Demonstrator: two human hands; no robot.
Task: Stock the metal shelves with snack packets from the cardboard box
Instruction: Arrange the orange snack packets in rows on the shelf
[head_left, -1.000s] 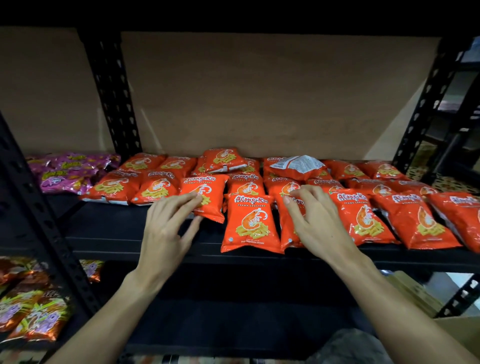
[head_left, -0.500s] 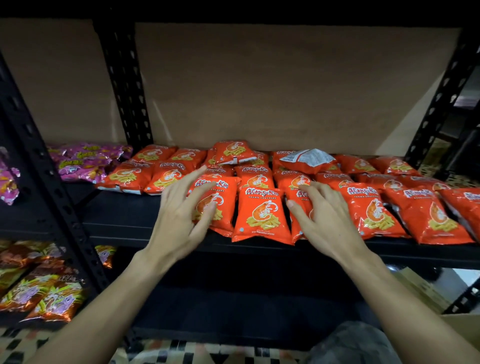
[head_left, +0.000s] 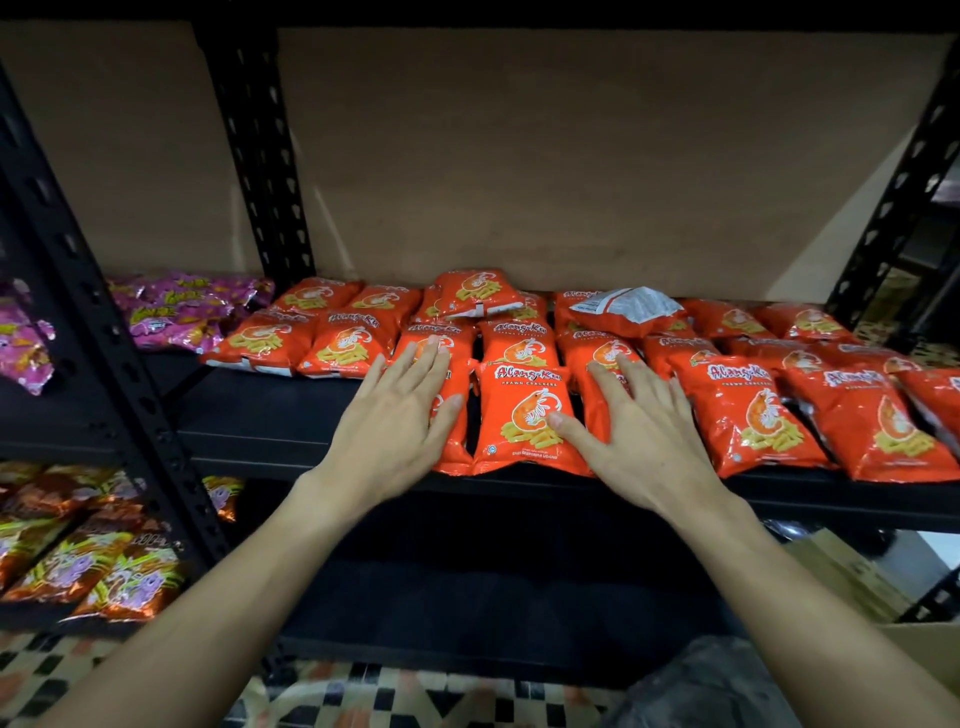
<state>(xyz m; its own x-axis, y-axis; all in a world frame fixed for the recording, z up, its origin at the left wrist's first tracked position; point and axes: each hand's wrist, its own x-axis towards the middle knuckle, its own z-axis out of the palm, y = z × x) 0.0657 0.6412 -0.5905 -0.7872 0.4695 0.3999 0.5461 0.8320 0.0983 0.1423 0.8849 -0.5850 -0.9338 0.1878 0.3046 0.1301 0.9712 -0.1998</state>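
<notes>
- The shelf (head_left: 311, 447) carries rows of orange packets lying flat. Each has its long axis running front to back, with the bottom seam toward the front edge.
- The centre packet (head_left: 524, 415) of the front row lies directly between the two hands, print side up and square to the edge.
- The left hand (head_left: 400, 415) is spread flat, fingers straight and close together. It lies on the left packet (head_left: 458, 447), with the thumb tip just beside the centre packet's left side.
- The right hand (head_left: 639, 431) is also flat with fingers slightly fanned, covering the right packet (head_left: 594, 395). Its thumb reaches onto the centre packet's lower right part.
- Neither hand pinches or curls round anything. They seem to press down, though whether the palms bear weight or only rest there is hard to tell from above.
- Judged from this, the step is levelling and squaring the front row. Any nudge would go along the packets' long axis, toward the back.
- Both hands are about equally near the centre packet, though only the right one touches it.
- The box (head_left: 852, 577) shows only as a corner low on the right, under the shelf and beside the right forearm. For the next fetch, the right hand is the nearer one.
- The shelf's left front, before the pink packets (head_left: 182, 312), looks like the open spot.
</notes>
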